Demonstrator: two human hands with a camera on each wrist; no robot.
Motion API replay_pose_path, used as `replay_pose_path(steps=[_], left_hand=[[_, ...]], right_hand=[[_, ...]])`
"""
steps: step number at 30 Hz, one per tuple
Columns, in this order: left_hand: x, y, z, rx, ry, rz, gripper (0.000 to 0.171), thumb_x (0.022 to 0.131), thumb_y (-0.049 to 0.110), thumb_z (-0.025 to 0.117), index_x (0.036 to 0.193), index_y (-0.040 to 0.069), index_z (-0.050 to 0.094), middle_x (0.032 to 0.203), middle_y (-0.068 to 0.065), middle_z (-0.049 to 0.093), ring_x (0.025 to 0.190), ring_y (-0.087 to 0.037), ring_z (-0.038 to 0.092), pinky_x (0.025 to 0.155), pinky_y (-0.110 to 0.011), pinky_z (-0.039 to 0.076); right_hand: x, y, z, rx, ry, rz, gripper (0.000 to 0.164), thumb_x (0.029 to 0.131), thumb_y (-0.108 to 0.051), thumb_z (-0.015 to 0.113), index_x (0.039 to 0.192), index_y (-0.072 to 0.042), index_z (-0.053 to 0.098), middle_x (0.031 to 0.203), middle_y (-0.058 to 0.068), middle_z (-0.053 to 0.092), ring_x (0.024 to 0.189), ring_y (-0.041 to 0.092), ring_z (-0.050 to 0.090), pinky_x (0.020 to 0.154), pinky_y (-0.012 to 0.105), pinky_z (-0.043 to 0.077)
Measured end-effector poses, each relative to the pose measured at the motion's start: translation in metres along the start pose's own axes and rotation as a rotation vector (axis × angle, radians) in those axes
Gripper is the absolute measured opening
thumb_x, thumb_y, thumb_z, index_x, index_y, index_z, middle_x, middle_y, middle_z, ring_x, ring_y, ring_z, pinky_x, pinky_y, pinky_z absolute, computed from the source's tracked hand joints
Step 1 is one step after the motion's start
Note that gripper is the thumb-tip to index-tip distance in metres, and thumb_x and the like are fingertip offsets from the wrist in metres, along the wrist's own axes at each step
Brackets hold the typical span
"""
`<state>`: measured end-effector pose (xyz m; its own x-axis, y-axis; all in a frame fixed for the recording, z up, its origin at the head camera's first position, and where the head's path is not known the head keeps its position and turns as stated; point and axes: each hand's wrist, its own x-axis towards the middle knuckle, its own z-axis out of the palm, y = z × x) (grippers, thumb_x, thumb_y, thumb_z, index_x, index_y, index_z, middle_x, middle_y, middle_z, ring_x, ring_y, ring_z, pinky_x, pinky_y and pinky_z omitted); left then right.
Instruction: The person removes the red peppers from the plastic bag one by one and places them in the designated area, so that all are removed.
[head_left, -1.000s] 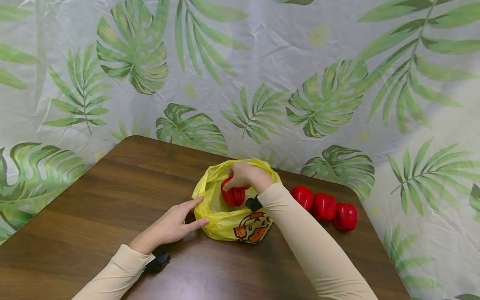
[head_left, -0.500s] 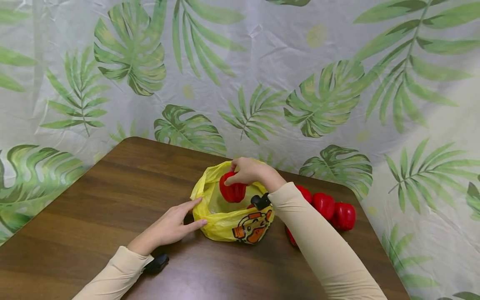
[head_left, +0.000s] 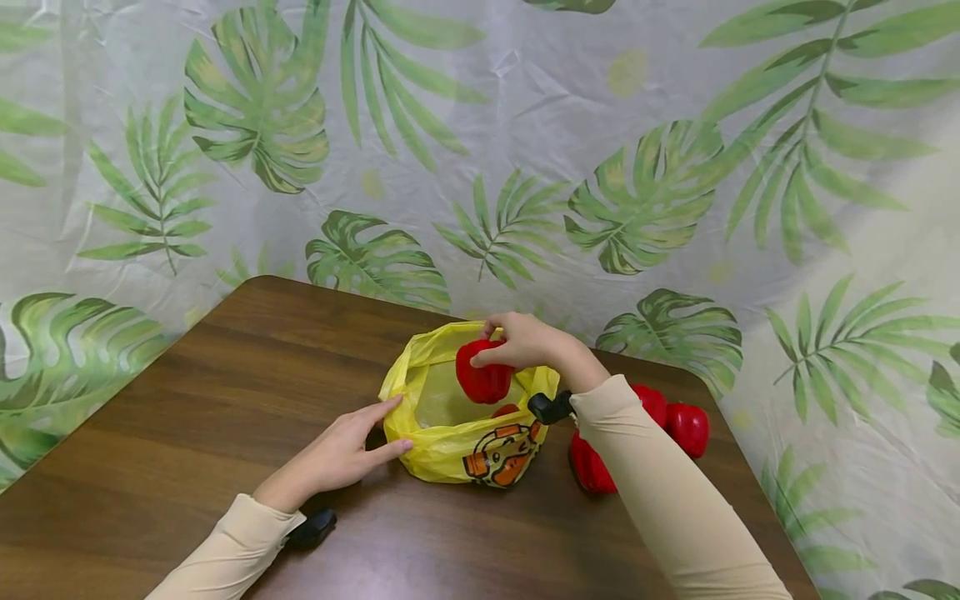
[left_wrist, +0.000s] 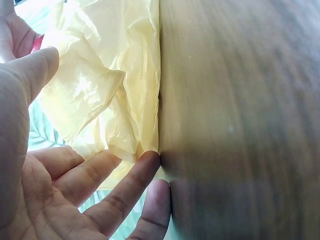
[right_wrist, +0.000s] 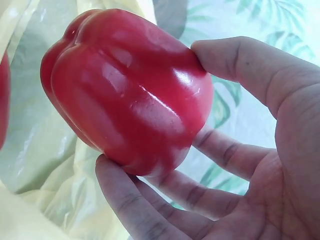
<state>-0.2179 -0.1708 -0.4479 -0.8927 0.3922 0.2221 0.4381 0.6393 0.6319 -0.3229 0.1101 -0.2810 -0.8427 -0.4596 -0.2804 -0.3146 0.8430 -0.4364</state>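
Note:
A yellow plastic bag (head_left: 431, 454) with an orange cartoon print stands open-mouthed on the table. My right hand (head_left: 531, 343) grips a red bell pepper (head_left: 480, 379) between thumb and fingers, over the bag's mouth. Up close in the right wrist view, the bell pepper (right_wrist: 125, 95) is glossy and lobed, with the thumb on one side and fingertips beneath it. Another red pepper (head_left: 506, 411) shows inside the bag. With fairly straight, spread fingers, my left hand (head_left: 341, 450) touches the bag's left side. Its lower fingertips lie by the tabletop in the left wrist view.
Several red bell peppers lie on the table right of the bag, partly hidden by my right sleeve (head_left: 667, 492); one pepper (head_left: 687, 430) is farthest right. The brown wooden table (head_left: 187, 433) ends at a leaf-patterned curtain (head_left: 525, 108) behind.
My right hand has lifted the bell pepper from deeper in the bag and shifted right with it. The right forearm now covers other peppers on the table. My left hand stays at the bag.

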Motion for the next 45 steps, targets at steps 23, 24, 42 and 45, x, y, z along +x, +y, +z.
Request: replay_pose_path(steps=[23,24,42,45], left_hand=[[0.000,-0.001,0.001,0.019,0.012,0.002,0.080,0.106,0.053,0.065,0.164,0.003,0.042,0.161,-0.020,0.055,0.147,-0.040,0.055,0.117,-0.059,0.045],[0.000,-0.001,0.002,0.020,0.013,0.003,0.080,0.106,0.053,0.065,0.164,0.003,0.042,0.160,-0.020,0.055,0.146,-0.040,0.055,0.117,-0.059,0.046],[0.000,0.000,0.001,0.016,0.019,0.008,0.079,0.105,0.051,0.066,0.163,0.002,0.043,0.160,-0.019,0.055,0.146,-0.040,0.055,0.117,-0.059,0.046],[0.001,0.000,0.002,0.014,0.018,0.006,0.079,0.105,0.050,0.066,0.163,0.002,0.043,0.160,-0.019,0.055,0.146,-0.040,0.055,0.117,-0.059,0.046]], right_hand=[[-0.031,0.041,-0.006,0.203,0.072,-0.003,0.048,0.100,-0.037,0.076,0.134,-0.007,0.060,0.135,0.021,0.068,0.105,0.026,0.073,0.090,0.043,0.065],[-0.033,0.043,-0.006,0.206,0.078,-0.004,0.048,0.100,-0.037,0.076,0.134,-0.007,0.059,0.136,0.021,0.067,0.107,0.027,0.073,0.090,0.044,0.065],[-0.057,0.076,-0.002,0.242,0.170,-0.068,0.041,0.102,-0.035,0.072,0.133,-0.009,0.061,0.139,0.019,0.067,0.099,0.025,0.070,0.082,0.036,0.061],[-0.061,0.079,-0.002,0.265,0.173,-0.063,0.045,0.102,-0.034,0.072,0.136,-0.009,0.060,0.139,0.020,0.066,0.087,0.024,0.069,0.082,0.037,0.060]])
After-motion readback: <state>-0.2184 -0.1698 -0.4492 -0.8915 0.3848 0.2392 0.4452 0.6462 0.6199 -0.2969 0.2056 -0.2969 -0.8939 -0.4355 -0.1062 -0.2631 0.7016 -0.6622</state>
